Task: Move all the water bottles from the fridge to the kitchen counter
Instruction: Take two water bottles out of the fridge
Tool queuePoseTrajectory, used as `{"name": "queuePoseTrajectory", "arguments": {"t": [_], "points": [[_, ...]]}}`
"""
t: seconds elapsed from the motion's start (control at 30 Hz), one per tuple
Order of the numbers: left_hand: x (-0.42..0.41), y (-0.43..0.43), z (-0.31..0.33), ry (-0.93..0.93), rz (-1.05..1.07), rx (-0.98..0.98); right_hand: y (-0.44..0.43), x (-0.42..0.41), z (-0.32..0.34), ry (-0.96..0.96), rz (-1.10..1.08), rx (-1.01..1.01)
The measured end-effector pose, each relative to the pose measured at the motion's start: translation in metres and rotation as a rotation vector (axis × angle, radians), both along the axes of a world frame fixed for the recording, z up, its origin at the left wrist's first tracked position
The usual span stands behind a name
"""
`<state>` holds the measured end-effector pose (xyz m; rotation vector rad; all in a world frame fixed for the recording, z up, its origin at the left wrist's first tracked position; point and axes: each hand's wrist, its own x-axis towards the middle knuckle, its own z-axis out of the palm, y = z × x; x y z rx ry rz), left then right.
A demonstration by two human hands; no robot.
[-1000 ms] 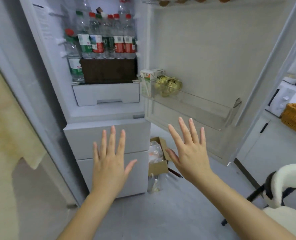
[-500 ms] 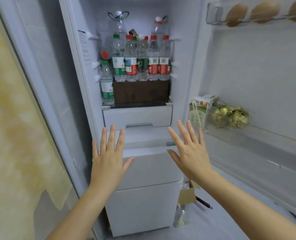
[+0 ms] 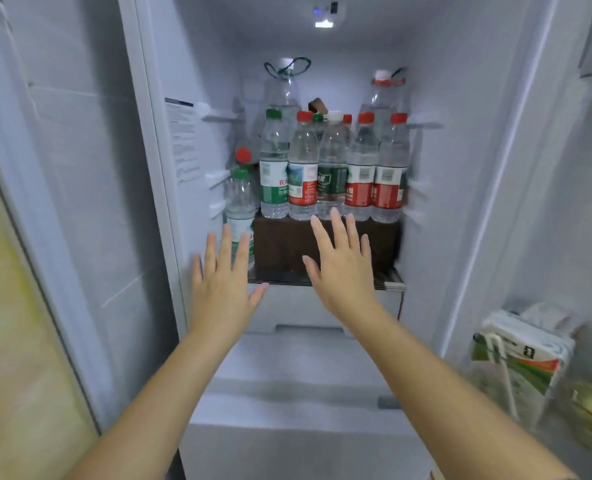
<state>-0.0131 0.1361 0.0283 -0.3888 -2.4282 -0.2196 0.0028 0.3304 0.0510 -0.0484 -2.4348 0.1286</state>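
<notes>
Head view. I log an open fridge (image 3: 461,168) filling the frame, lit by a lamp (image 3: 324,24) at top centre.

Contents, centre of frame: five water bottles (image 3: 332,168) stand upright in a tight front row on a brown box (image 3: 287,244). Their labels run, left to right, green, red, dark green, red, red. More caps show behind the row; I cannot count them. Two taller bottles (image 3: 284,91) stand at the back. A smaller green-capped bottle (image 3: 241,202) stands just left of the box on the glass shelf (image 3: 280,280), with a red-capped bottle (image 3: 243,154) behind it.

Below the shelf: a white drawer (image 3: 287,313), closed.

Left inner wall: a printed sticker (image 3: 183,143), too blurred to read.

Lower right, on the door (image 3: 571,209): a carton (image 3: 523,358), blurred.

Hands, centre: left hand (image 3: 222,289) and right hand (image 3: 343,268) are both raised, backs toward me, fingers straight and spread, holding nothing. The left covers the lower part of the smaller bottle. The right's fingertips overlap the box and the base of the front row. I cannot tell whether either touches anything.
</notes>
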Motion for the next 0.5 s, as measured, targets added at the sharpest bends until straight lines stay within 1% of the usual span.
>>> {"name": "queuePoseTrajectory", "arguments": {"t": [0.1, 0.2, 0.3, 0.5], "points": [[-0.039, 0.005, 0.019, -0.061, 0.013, 0.037, -0.009, -0.048, 0.002, 0.018, 0.030, 0.018], [-0.075, 0.007, 0.038, -0.068, 0.015, 0.081, -0.014, -0.088, 0.001, 0.035, 0.038, 0.005], [-0.115, 0.017, 0.060, -0.099, -0.004, 0.178, -0.015, -0.127, 0.002, 0.028, 0.026, 0.016], [-0.178, 0.041, 0.095, -0.108, -0.018, 0.325, -0.011, -0.165, 0.006, 0.092, -0.020, 0.081]]}}
